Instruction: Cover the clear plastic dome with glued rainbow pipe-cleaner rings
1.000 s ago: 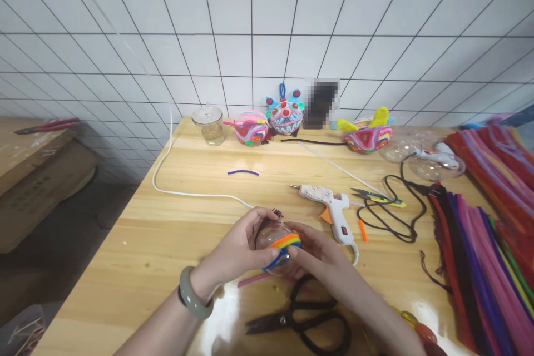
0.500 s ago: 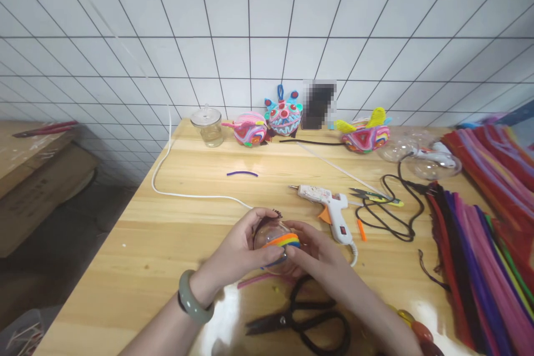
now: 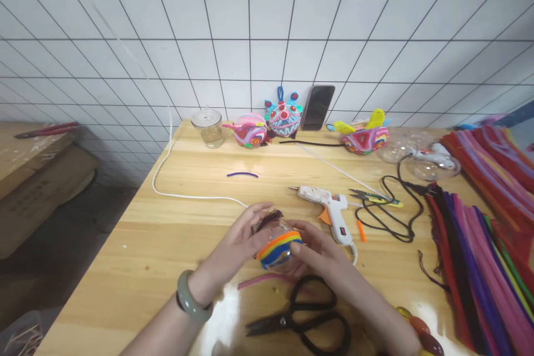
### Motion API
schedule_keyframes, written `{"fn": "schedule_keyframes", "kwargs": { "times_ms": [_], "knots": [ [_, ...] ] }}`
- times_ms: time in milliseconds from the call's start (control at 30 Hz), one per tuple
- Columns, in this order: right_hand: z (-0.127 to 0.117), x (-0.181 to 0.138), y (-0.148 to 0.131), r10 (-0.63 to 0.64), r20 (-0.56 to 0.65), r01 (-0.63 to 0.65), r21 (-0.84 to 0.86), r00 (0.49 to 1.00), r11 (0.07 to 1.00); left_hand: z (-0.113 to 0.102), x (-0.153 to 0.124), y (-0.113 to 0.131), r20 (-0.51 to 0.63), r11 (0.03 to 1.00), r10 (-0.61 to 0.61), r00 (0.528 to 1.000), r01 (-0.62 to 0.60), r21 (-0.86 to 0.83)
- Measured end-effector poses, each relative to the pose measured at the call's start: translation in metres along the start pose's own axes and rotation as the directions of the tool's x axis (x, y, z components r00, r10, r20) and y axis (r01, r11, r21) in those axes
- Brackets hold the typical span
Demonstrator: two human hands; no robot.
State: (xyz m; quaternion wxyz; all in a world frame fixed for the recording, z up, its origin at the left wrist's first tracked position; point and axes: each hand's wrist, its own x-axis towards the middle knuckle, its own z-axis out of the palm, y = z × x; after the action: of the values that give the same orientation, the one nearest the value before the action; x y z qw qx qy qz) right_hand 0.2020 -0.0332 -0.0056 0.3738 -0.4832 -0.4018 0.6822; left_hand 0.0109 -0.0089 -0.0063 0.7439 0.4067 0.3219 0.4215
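Between my two hands is a clear plastic ball with orange, yellow and blue strips of pipe cleaner laid across its front. My left hand grips its left side, and a dark tassel sticks up by those fingers. My right hand holds the right side, thumb on the end of the strips. A pink pipe cleaner lies just below the ball. Black scissors rest open on the wooden table in front of my right forearm.
A white glue gun lies right of my hands, near a black cord and small snips. Bundled pipe cleaners cover the right side. Decorated balls, a phone and a lidded glass stand along the wall.
My left thumb has shifted up and left off the strips, and the ball has turned, showing more of the blue and yellow bands. The tassel now shows more.
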Motion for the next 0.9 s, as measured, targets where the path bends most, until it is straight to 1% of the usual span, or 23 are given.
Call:
{"fn": "schedule_keyframes", "kwargs": {
  "times_ms": [67,133,233,300,367,433,467,533,600,767,900],
  "knots": [
    [-0.003,0.001,0.000,0.045,-0.003,-0.045,0.048,0.999,0.998,-0.002,-0.001,0.004,-0.022,0.995,-0.045,0.999,0.043,-0.094],
    [-0.006,0.001,0.001,0.086,0.015,-0.088,0.117,0.996,0.989,-0.003,-0.001,0.007,-0.039,0.988,-0.062,0.997,0.056,-0.146],
    [-0.012,0.001,0.000,0.120,0.094,-0.139,0.239,0.988,0.961,-0.003,-0.001,0.011,-0.053,0.982,-0.045,0.998,0.034,-0.185],
    [-0.014,0.000,-0.001,0.108,0.147,-0.149,0.307,0.983,0.940,-0.003,0.001,0.011,-0.105,0.983,-0.040,0.994,0.020,-0.181],
    [-0.014,0.000,-0.002,0.101,0.175,-0.158,0.353,0.979,0.922,-0.004,0.003,0.010,-0.214,0.993,-0.023,0.977,-0.001,-0.114],
    [-0.014,0.000,-0.002,0.121,0.193,-0.187,0.375,0.974,0.908,-0.006,0.005,0.008,-0.331,0.999,0.051,0.942,-0.043,0.033],
    [-0.013,-0.001,-0.002,0.134,0.194,-0.201,0.384,0.972,0.901,-0.008,0.007,0.008,-0.366,0.990,0.106,0.924,-0.065,0.122],
    [-0.013,-0.001,-0.002,0.157,0.190,-0.223,0.403,0.969,0.888,-0.010,0.008,0.008,-0.395,0.965,0.191,0.898,-0.097,0.245],
    [-0.013,-0.001,-0.002,0.160,0.189,-0.227,0.420,0.969,0.879,-0.011,0.009,0.010,-0.406,0.951,0.228,0.885,-0.113,0.289],
    [-0.013,0.001,0.000,0.099,0.186,-0.166,0.393,0.978,0.904,-0.006,0.008,0.013,-0.421,0.943,0.240,0.875,-0.107,0.315],
    [-0.012,0.001,0.002,0.085,0.129,-0.123,0.328,0.988,0.937,-0.004,0.009,0.012,-0.430,0.948,0.230,0.873,-0.101,0.302]
  ]
}}
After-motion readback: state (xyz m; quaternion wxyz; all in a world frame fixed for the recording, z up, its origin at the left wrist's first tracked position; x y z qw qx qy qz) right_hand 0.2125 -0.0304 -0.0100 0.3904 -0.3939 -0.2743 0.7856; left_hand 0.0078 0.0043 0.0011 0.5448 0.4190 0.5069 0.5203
